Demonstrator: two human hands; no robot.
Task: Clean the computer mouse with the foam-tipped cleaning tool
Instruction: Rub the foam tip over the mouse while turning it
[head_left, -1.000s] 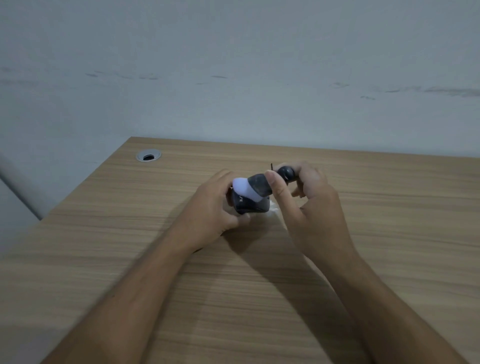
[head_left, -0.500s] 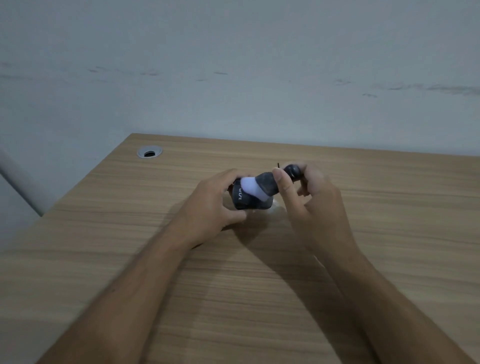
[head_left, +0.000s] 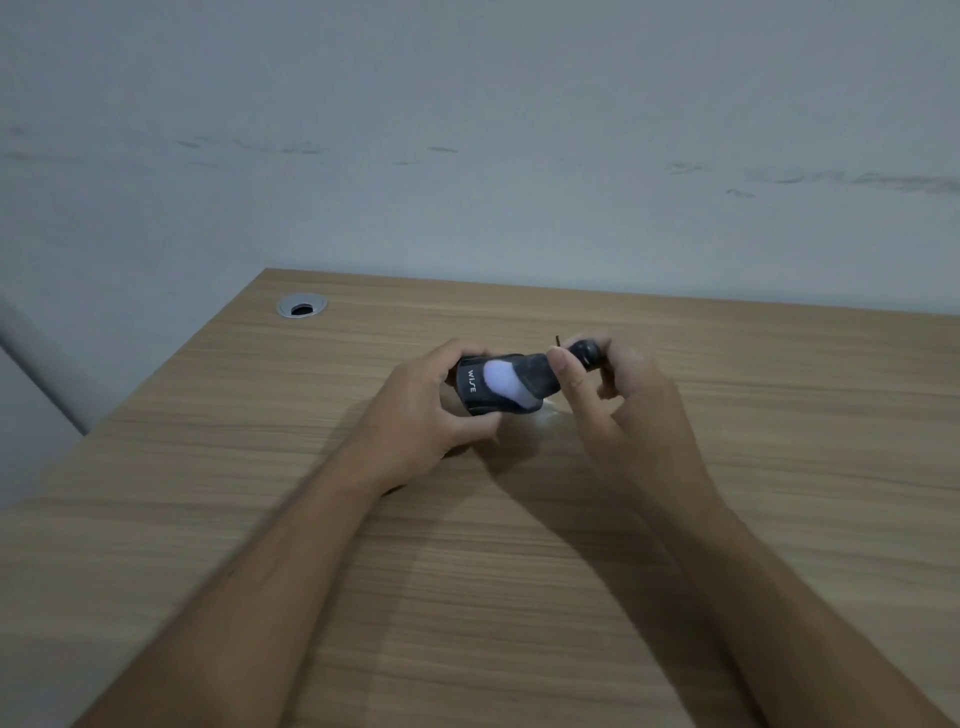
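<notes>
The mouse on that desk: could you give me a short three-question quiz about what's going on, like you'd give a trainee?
1. True or false: the left hand holds the computer mouse while the right hand holds the cleaning tool.
2. Which part of the tool rests against the mouse?
A. its pale foam tip
B. its dark handle end
C. no part of it
3. Fill in: near the far left corner of the wooden desk sits a round metal ____.

Key: 1 true; 2 A; 3 cable hole (grommet).
</notes>
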